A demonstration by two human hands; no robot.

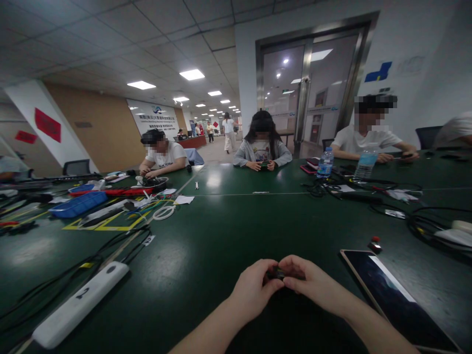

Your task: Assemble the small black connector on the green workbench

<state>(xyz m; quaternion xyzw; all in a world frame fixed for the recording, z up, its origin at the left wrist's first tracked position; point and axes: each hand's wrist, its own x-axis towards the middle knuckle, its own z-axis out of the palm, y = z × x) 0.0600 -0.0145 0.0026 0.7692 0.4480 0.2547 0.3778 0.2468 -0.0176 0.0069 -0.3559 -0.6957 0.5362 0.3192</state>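
Observation:
My left hand and my right hand meet just above the green table at the lower middle. Between their fingertips is a small dark object, mostly covered by the fingers, too hidden to name. Both hands have their fingers curled and pinched around it. To the right of my right hand lies a tablet with a dark screen, and a small metal item with a red top stands by its far corner.
A white power strip with black cables lies at the left. Farther back are a blue tray, a coiled white cable, water bottles and more cables. Several people sit around the table.

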